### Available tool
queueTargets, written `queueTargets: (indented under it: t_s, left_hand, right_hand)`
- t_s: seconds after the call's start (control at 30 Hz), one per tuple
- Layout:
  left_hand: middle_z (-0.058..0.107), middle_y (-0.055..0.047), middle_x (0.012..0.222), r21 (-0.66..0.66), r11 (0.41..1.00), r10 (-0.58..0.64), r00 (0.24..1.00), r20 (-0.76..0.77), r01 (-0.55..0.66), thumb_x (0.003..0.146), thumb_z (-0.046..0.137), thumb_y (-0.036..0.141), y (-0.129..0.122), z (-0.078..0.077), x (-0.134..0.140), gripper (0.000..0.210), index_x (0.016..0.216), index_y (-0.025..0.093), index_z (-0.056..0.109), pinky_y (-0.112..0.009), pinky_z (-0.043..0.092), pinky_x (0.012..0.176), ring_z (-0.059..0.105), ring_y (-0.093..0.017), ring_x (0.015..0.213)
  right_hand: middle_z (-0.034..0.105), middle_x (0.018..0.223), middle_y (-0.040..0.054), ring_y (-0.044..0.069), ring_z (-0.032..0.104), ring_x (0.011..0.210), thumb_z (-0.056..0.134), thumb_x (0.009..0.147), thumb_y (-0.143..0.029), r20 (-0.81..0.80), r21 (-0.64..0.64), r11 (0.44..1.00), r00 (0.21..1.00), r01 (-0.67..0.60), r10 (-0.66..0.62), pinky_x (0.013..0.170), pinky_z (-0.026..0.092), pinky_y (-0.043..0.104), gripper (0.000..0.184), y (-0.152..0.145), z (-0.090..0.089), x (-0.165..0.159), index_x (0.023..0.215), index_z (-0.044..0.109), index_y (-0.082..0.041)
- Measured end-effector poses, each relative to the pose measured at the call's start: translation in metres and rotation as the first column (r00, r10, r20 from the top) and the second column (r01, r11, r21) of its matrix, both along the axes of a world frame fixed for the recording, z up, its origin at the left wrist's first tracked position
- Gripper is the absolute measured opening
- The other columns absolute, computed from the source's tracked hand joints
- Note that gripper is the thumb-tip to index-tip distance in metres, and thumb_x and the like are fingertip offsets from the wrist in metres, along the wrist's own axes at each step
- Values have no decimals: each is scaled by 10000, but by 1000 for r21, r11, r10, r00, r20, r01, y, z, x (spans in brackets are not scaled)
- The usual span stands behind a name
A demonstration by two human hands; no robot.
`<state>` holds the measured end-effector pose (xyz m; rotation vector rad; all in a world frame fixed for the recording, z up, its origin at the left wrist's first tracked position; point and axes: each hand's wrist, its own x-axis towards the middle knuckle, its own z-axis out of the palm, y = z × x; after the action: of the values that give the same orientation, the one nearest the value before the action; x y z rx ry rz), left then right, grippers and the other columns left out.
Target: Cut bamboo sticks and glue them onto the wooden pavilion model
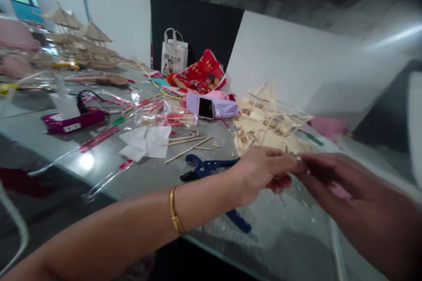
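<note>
My left hand (260, 170), below a gold bracelet (175, 210), is closed in a pinch. Its fingertips meet those of my right hand (356, 202), also pinched. A small pale bit (298, 158) shows between them, too small and blurred to name. Under my left forearm lies a cutter with dark blue handles (204, 167), partly covered by the arm. Just beyond my hands is a heap of pale wooden sticks and pieces (263, 125). A few loose thin sticks (187, 147) lie left of the heap.
White paper (147, 142), a purple tissue pack (72, 120) and plastic-wrapped stick bundles (165, 114) lie to the left. A phone (205, 108) leans on a lilac bundle (226, 109). Behind stand a red bag (204, 74) and a white bag (174, 55). Wooden pavilion models (82, 39) stand far left.
</note>
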<state>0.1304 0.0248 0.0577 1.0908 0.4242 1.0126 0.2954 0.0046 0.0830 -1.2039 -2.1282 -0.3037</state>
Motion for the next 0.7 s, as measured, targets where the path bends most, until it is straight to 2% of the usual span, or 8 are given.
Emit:
queueTargets:
  t_s: [0.07, 0.13, 0.23, 0.3, 0.4, 0.5, 0.7]
  left_hand:
    - [481, 51, 530, 28, 999, 27, 998, -64, -25, 694, 610, 362, 7, 3, -8, 210, 667, 158, 568, -179, 277, 400, 393, -41, 432]
    - [516, 37, 571, 54, 990, 134, 986, -99, -129, 704, 602, 342, 17, 4, -20, 190, 687, 153, 586, -173, 262, 391, 403, -37, 439]
    - [532, 35, 599, 8, 956, 293, 954, -66, -293, 693, 619, 317, 34, 0, -38, 170, 680, 152, 580, -159, 255, 398, 397, -26, 446]
    - [558, 27, 646, -45, 932, 357, 933, -35, -358, 678, 635, 324, 42, -6, -47, 179, 682, 155, 576, -155, 262, 398, 396, -23, 451]
    - [553, 30, 630, -73, 923, 376, 926, -24, -377, 668, 640, 339, 47, -17, -54, 195, 664, 156, 573, -153, 252, 379, 391, -24, 437]
    - [550, 35, 614, -83, 922, 378, 926, -25, -378, 654, 649, 333, 47, -22, -58, 198, 649, 154, 566, -149, 236, 368, 375, -16, 416]
    - [517, 48, 572, -90, 921, 378, 925, -24, -379, 656, 653, 328, 43, -14, -62, 201, 660, 150, 558, -143, 224, 367, 352, -14, 409]
  right_hand:
    - [589, 813, 3, 166, 544, 650, 480, 812, -549, 37, -30, 999, 998, -40, 41, 590, 446, 297, 307, 2, 11, 0, 925, 590, -285]
    - [569, 837, 5, 168, 535, 692, 522, 808, -522, 81, -25, 998, 995, -63, 65, 625, 433, 301, 281, 10, 19, 4, 928, 577, -275]
    - [560, 928, 8, 178, 542, 796, 556, 814, -457, 191, -22, 996, 977, -89, 91, 712, 431, 319, 234, 32, 21, 13, 956, 573, -273]
    - [562, 950, 18, 193, 536, 866, 576, 817, -378, 294, -14, 994, 950, -105, 104, 768, 422, 343, 191, 48, 19, 19, 965, 580, -257]
    - [571, 917, 34, 223, 524, 877, 626, 780, -296, 439, 18, 996, 896, -82, 66, 778, 413, 385, 173, 69, 13, 24, 938, 600, -231]
    - [574, 886, 38, 229, 527, 838, 661, 751, -275, 514, 13, 999, 858, -33, 21, 749, 415, 396, 169, 76, 10, 24, 902, 612, -219]
    - [573, 866, 44, 234, 526, 827, 672, 745, -228, 560, 28, 1000, 828, 15, -28, 745, 415, 403, 144, 70, 8, 15, 880, 627, -207]
